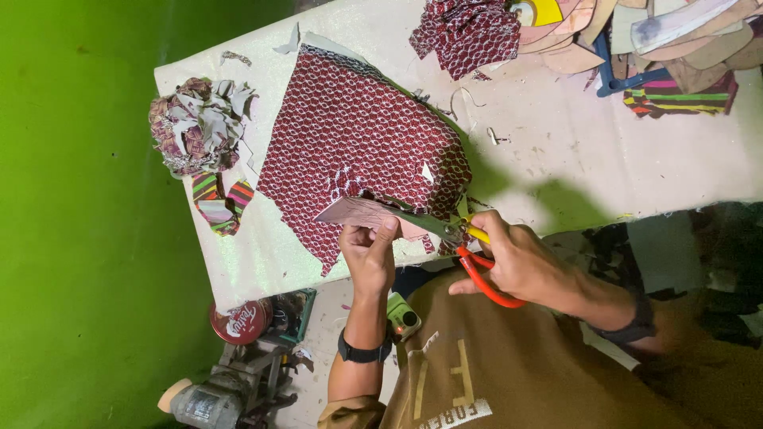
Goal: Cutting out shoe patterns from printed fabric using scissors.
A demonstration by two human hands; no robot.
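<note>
Now scissors [453, 238] point left across the frame, blades in fabric [358, 151].

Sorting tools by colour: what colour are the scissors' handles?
Orange-red scissors handles, with a yellow patch near the pivot; head view shows them.

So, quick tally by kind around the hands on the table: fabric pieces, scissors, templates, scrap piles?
Maroon patterned fabric pieces: 2, the large sheet and a crumpled piece
Scissors, orange-handled, in the right hand: 1
Pinkish template, held by the left hand: 1
Scrap pile: 1
Striped offcuts: 1 cluster
Total: 6
</note>
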